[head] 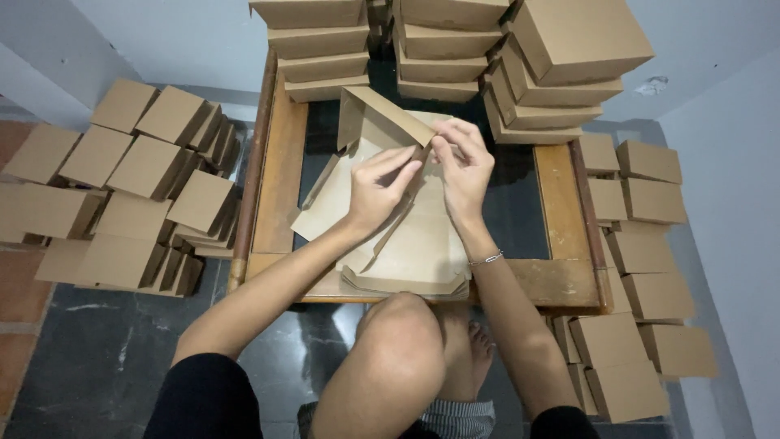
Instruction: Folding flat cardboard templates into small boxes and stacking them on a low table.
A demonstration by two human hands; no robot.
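Sitting over a low wooden table (280, 179) ringed by stacks of finished boxes (520, 65), the person folds a flat cardboard blank (406, 236) lying at its middle. The left hand (375, 189) and right hand (465, 167) pinch one raised flap (382, 110); uneven pressure could likely crease it crooked.

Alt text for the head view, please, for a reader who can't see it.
Seen from above, a seated person's left hand and right hand fold a flat brown cardboard box blank on a low wooden table. Folded boxes are stacked behind and piled on the floor either side.
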